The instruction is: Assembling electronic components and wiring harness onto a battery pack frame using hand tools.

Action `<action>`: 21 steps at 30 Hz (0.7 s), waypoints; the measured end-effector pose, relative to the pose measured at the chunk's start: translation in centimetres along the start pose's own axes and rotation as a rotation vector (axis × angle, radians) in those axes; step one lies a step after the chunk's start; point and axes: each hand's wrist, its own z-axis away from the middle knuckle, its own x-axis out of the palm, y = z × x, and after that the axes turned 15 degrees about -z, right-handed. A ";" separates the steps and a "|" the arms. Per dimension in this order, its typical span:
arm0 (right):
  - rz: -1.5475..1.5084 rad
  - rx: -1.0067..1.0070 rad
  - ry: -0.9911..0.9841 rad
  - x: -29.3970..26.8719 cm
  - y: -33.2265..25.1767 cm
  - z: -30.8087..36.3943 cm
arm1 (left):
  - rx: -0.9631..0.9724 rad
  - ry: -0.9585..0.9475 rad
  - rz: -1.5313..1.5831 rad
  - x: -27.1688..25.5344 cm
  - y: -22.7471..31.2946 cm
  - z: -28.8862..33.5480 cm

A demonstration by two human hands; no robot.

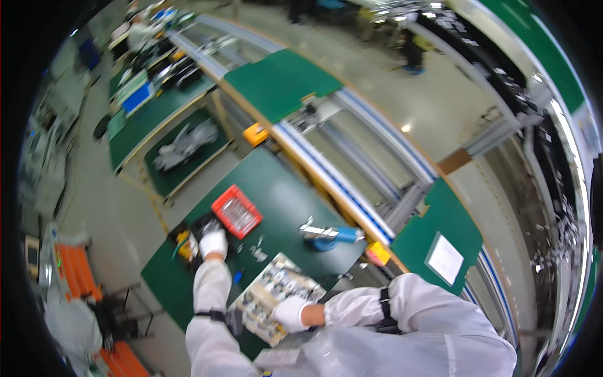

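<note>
Biggest thing out here is the conveyor line (335, 182), its blue-edged metal rails running diagonally past the work area. A green panel (422, 235) spans its near end, with a framed white sheet (445, 259) lying on it. Alongside sits the green desk (276, 182), and here's where the work is! The cream tray (256, 290) lies on the desk's near side, tilted to our view and crowded with small metal parts (292, 283). Right of it, near the desk's edge, a blue tool (342, 235) lies on its side. Up and left, the red bin (250, 227), well stocked with small silvery pieces. Just beside that is a dark bin (200, 225), with yellow-handled items (184, 245) at its left.

And the hands, both in white gloves! The left hand (213, 244) is over the dark bin; its fingers are too blurred to call wide or narrow. The right hand (291, 314) is at the tray's right side, fingers down among the parts, perhaps touching one, but I can't tell whether they grip anything. Smallest of all: loose metal pieces (258, 251) between bin and tray, and a little blue item (237, 276) by the tray's left edge.
</note>
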 end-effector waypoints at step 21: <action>0.084 -0.089 0.033 1.2 -0.5 0.5 | -0.906 0.188 1.627 -12.8 6.5 34.7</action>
